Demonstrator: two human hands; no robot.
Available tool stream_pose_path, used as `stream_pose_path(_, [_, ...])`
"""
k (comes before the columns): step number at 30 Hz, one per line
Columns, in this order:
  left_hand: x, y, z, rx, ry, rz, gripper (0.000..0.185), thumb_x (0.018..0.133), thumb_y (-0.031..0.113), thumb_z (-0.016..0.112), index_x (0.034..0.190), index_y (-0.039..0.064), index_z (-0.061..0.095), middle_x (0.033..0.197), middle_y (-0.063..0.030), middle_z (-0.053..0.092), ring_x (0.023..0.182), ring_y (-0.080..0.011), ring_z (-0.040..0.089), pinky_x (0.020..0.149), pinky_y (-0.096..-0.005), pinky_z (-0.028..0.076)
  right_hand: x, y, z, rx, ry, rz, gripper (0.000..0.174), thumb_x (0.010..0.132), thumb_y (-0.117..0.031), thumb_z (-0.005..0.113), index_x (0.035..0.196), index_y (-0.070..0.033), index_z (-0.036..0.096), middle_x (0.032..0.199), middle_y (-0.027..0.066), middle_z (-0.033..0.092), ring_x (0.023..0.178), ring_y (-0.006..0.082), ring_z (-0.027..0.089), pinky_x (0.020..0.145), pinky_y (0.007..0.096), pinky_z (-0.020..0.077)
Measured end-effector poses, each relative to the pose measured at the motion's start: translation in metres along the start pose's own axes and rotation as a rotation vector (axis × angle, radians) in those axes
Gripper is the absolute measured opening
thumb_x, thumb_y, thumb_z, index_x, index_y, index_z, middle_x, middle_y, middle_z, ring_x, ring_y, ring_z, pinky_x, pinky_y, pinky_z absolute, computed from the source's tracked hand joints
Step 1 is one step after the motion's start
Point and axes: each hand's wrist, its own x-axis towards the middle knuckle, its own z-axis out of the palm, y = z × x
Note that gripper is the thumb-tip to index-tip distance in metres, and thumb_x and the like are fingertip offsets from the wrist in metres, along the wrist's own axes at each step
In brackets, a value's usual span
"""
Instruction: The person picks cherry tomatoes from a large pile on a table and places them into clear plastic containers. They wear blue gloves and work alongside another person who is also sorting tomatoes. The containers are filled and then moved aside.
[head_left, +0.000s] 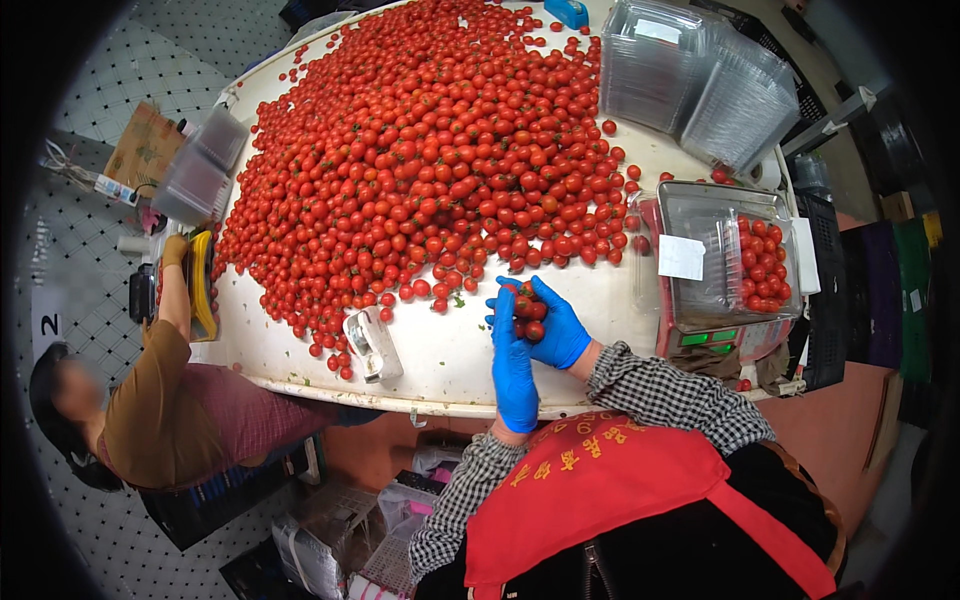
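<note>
Several cherry tomatoes lie cupped between my two blue-gloved hands, above the near edge of the white table. My left hand stands on edge along their left side. From the right, my right hand curls under and around them; its palm is partly hidden. Just beyond my fingers begins a large heap of red cherry tomatoes. To the right, a digital scale with a steel tray carries a clear plastic clamshell box, partly filled with tomatoes.
Stacks of clear plastic boxes stand at the back right. A white tape dispenser sits near the front edge, and a blue one at the far side. On the left a co-worker reaches toward a yellow-edged scale.
</note>
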Motion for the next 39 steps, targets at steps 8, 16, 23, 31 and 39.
stream_pose_path(8, [0.003,0.012,-0.023,-0.09,0.247,0.104,0.057,0.104,0.045,0.034,0.142,0.003,0.043,0.144,-0.0125,0.048,0.133,-0.0273,0.045,0.11,-0.0436,0.034,-0.016,-0.013,-0.003,0.131,-0.089,0.031,0.062,0.099,-0.052,0.049,0.147,-0.015,0.041,0.141,0.0179,0.05,0.123,0.0335,0.055,0.094,0.048,0.0544])
stream_pose_path(16, [0.004,-0.005,-0.02,-0.173,0.198,-0.087,0.05,0.106,0.039,0.039,0.138,0.002,0.047,0.135,-0.0131,0.053,0.114,-0.0213,0.057,0.095,-0.0357,0.045,-0.053,-0.032,0.042,0.163,-0.166,-0.027,0.062,0.099,-0.053,0.048,0.15,-0.019,0.037,0.13,0.0157,0.055,0.102,0.0278,0.062,0.072,0.0379,0.059])
stream_pose_path(23, [0.002,-0.022,0.0,-0.111,0.082,-0.177,0.043,0.105,0.033,0.044,0.135,0.002,0.051,0.125,-0.013,0.06,0.101,-0.0188,0.062,0.087,-0.0325,0.048,-0.126,-0.098,0.059,0.064,-0.201,-0.358,0.061,0.099,-0.047,0.052,0.151,-0.019,0.036,0.135,0.0155,0.054,0.098,0.0241,0.06,0.069,0.0328,0.0544])
stream_pose_path(31, [0.001,-0.033,0.017,-0.1,-0.029,-0.234,0.038,0.103,0.026,0.048,0.133,0.002,0.052,0.115,-0.0099,0.062,0.094,-0.016,0.062,0.083,-0.0293,0.049,-0.242,-0.207,0.042,-0.479,0.203,-1.12,0.051,0.097,-0.036,0.057,0.138,-0.006,0.05,0.127,0.0133,0.06,0.107,0.024,0.062,0.089,0.0365,0.0532])
stream_pose_path(39, [-0.001,-0.04,0.027,-0.083,-0.054,-0.287,0.036,0.101,0.023,0.051,0.13,0.002,0.054,0.109,-0.0095,0.065,0.087,-0.0153,0.063,0.08,-0.0282,0.05,-0.283,-0.243,0.007,-0.981,0.45,-1.358,0.04,0.092,-0.015,0.06,0.128,0.002,0.058,0.125,0.0115,0.062,0.12,0.022,0.056,0.108,0.036,0.0411])
